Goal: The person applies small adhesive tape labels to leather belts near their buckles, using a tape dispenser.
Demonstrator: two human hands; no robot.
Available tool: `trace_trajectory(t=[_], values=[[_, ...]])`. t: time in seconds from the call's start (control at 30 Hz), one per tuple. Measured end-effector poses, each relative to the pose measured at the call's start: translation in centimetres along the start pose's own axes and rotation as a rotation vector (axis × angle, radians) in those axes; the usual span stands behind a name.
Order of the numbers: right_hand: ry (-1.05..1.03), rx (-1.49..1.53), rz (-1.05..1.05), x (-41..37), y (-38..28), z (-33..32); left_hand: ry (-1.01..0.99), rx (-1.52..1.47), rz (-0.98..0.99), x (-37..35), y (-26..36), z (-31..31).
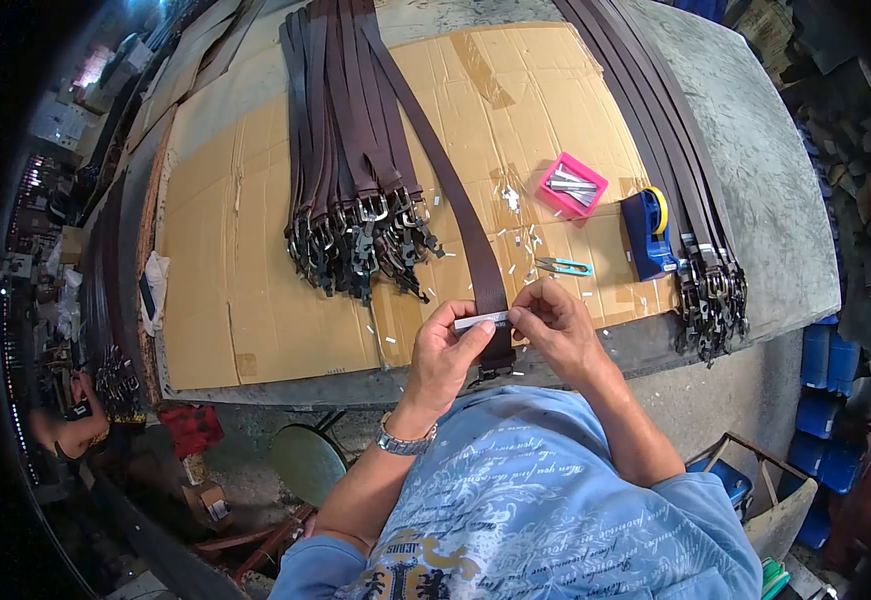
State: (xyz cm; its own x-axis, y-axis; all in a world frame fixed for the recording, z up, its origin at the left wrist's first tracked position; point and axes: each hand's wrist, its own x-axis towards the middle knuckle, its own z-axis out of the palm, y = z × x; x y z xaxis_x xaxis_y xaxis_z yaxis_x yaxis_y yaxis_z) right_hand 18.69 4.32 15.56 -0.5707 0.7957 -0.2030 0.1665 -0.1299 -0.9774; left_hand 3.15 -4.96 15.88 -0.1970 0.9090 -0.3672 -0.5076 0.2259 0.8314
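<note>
A single brown leather belt (455,200) runs down the cardboard toward me, its buckle end hanging over the table's front edge. Across it, near that end, lies a small white label strip (481,320). My left hand (447,352) pinches the strip's left end and my right hand (547,325) pinches its right end, both pressed against the belt. A metal watch sits on my left wrist.
A pile of brown belts with buckles (350,200) lies left of the single belt, another bundle (690,220) at the right edge. A pink tray (572,185), a blue tape dispenser (646,232) and small snips (561,265) sit on the cardboard (225,260). A green stool (307,462) stands below.
</note>
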Motion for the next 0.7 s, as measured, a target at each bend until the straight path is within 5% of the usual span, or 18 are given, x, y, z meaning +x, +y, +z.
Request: trace_trajectory(t=[0.5, 0.6, 0.67, 0.7], values=[[-0.106, 0.34, 0.146, -0.8, -1.0, 0.0, -0.046, 0.0, 0.015, -0.5, 1.3, 0.0], [0.147, 0.266, 0.044, -1.5, -1.5, 0.3, 0.028, 0.074, 0.085, -0.3, 0.9, -0.5], [0.247, -0.28, -0.189, -2.6, -2.1, -0.4, 0.079, 0.125, 0.127, -0.3, 0.8, -0.5], [0.213, -0.301, -0.226, -3.1, -3.2, -0.5, 0.081, 0.123, 0.124, -0.4, 0.7, -0.5]])
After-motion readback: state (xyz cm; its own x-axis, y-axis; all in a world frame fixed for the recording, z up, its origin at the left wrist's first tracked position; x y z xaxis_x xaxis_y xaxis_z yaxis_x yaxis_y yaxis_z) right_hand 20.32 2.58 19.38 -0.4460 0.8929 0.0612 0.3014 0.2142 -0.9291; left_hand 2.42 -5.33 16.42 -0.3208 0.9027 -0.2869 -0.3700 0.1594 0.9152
